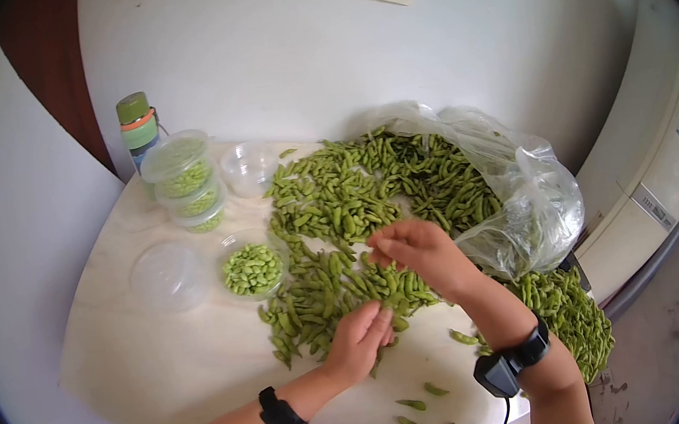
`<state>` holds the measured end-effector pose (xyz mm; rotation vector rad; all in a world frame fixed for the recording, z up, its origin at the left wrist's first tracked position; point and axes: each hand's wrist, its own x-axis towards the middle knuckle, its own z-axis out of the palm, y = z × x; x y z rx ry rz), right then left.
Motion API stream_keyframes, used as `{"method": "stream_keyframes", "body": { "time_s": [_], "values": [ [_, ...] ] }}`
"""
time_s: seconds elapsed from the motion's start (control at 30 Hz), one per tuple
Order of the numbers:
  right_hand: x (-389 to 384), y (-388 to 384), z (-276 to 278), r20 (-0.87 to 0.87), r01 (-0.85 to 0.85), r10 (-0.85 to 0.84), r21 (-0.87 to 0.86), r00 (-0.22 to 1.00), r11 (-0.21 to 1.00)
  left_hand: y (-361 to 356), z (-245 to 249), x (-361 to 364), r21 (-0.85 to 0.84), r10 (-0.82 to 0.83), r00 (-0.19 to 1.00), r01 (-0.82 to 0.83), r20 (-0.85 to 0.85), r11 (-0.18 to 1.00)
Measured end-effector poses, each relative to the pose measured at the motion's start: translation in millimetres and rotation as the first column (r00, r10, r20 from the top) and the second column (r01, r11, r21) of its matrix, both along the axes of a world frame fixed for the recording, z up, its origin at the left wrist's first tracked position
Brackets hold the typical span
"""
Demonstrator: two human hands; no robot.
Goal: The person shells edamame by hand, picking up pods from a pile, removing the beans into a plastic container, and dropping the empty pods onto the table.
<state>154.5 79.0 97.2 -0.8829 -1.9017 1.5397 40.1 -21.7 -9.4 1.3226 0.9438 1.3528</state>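
Note:
A large heap of green soybean pods (pixel 322 278) spreads over the table. My left hand (pixel 361 341) is closed at the heap's front edge, thumb and fingers pinched on a green soybean pod (pixel 398 320). Higher and to the right, my right hand (pixel 421 257) hovers above the pods, its thumb and fingertips drawn together; what they hold, if anything, I cannot make out. Left of the heap, a clear round tub (pixel 283 257) contains shelled green soybeans (pixel 252 269). Black straps with small devices circle both wrists.
Stacked lidded tubs of beans (pixel 185 180) stand at the back left, before a green bottle (pixel 138 122). An uncovered clear tub (pixel 250 169) and a loose lid (pixel 166 277) lie nearby. A clear plastic bag (pixel 537 196) spills pods at right. Several stray pods (pixel 411 405) lie in front.

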Motion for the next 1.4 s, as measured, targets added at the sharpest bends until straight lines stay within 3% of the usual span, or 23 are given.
{"method": "stream_keyframes", "body": {
  "time_s": [0.03, 0.1, 0.17, 0.23, 0.3, 0.37, 0.43, 0.5, 0.53, 0.63, 0.67, 0.73, 0.77, 0.87, 0.9, 0.97, 1.17, 1.4],
  "values": [
    [11, -5, -6, 0.064, 0.029, -0.034, 0.089, 0.997, 0.996, 1, -1, 0, 0.019, -0.029, 0.99, 0.027, 0.141, 0.999],
    [26, -24, -11, 0.117, 0.074, -0.079, 0.049, 0.99, 0.996, -1, 5, 0, -0.002, -0.045, 0.99, 0.046, 0.132, 0.999],
    [38, -38, -18, 0.17, 0.124, -0.123, 0.006, 0.978, 0.992, -1, 4, 1, 0.029, -0.029, 0.999, 0.03, -0.031, 0.999],
    [44, -48, -27, 0.242, 0.028, -0.056, 0.12, 0.969, 0.992, -3, 7, 1, 0.017, -0.054, 0.994, 0.055, -0.094, 0.998],
    [48, -55, -35, 0.182, 0.077, -0.095, 0.105, 0.979, 0.991, -6, 11, 2, -0.003, -0.072, 0.977, 0.073, -0.202, 0.997],
    [55, -61, -36, 0.189, 0.115, -0.164, 0.248, 0.968, 0.962, -8, 10, 3, 0.014, -0.069, 0.97, 0.074, -0.233, 0.997],
    [69, -62, -36, 0.169, 0.174, -0.228, 0.281, 0.959, 0.944, -7, 7, 2, 0.064, 0.012, 0.996, -0.006, -0.093, 0.998],
    [89, -62, -29, 0.246, 0.187, -0.313, 0.428, 0.917, 0.884, -5, 4, -1, 0.055, 0.033, 0.996, -0.028, -0.089, 0.998],
    [99, -62, -21, 0.348, 0.183, -0.326, 0.386, 0.879, 0.904, -3, 4, -2, 0.071, 0.07, 0.996, -0.067, -0.05, 0.995],
    [126, -61, -24, 0.528, 0.117, -0.522, 0.619, 0.67, 0.777, -1, 6, -2, 0.091, 0.101, 0.995, -0.103, 0.022, 0.991],
    [126, -64, -24, 0.53, 0.118, -0.525, 0.62, 0.666, 0.776, -1, 5, -2, 0.108, 0.111, 0.993, -0.113, 0.03, 0.988],
    [123, -72, -22, 0.256, 0.11, -0.756, 0.912, 0.602, 0.396, -1, 4, -2, 0.124, 0.117, 0.992, -0.121, 0.039, 0.985],
    [120, -75, -22, 0.259, 0.108, -0.757, 0.911, 0.6, 0.398, -1, 4, -2, 0.137, 0.115, 0.993, -0.113, -0.002, 0.984],
    [111, -82, -29, 0.455, 0.053, -0.503, 0.701, 0.735, 0.711, -3, 4, -3, 0.149, 0.116, 0.992, -0.106, -0.057, 0.983],
    [108, -80, -36, 0.457, 0.014, -0.407, 0.652, 0.791, 0.758, -4, 4, -3, 0.149, 0.12, 0.99, -0.109, -0.068, 0.983],
    [103, -72, -55, 0.499, -0.089, -0.307, 0.623, 0.811, 0.777, -4, 6, -3, 0.152, 0.134, 0.99, -0.125, -0.053, 0.98],
    [71, -58, -71, 0.45, -0.128, -0.236, 0.641, 0.861, 0.757, -3, 6, -5, 0.14, 0.163, 0.986, -0.159, -0.021, 0.977],
    [47, -53, -86, 0.534, -0.148, -0.319, 0.658, 0.783, 0.739, -3, 7, -7, 0.142, 0.17, 0.983, -0.158, -0.076, 0.977]
  ]
}}
